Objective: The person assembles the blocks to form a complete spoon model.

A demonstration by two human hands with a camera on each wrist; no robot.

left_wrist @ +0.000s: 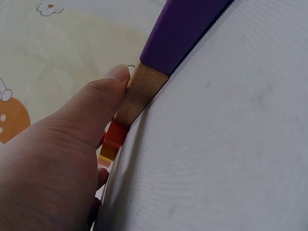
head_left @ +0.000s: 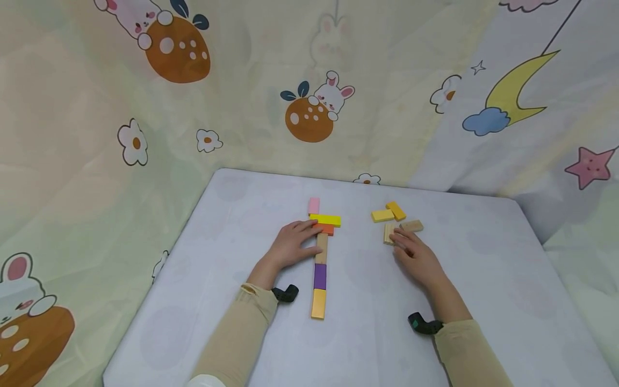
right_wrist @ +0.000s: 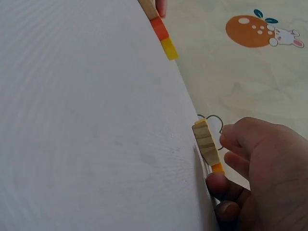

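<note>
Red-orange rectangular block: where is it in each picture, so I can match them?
Head view: the red-orange rectangular block is just right of the middle, by the left hand.
Left wrist view: left of the middle.
Right wrist view: near the top, about halfway across.
Shared landmark: the plain tan, wood-grained block next to it.

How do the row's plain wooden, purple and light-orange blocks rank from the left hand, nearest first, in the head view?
1. Plain wooden block, against the left hand.
2. Purple block, just below.
3. Light-orange block, below the purple.
</note>
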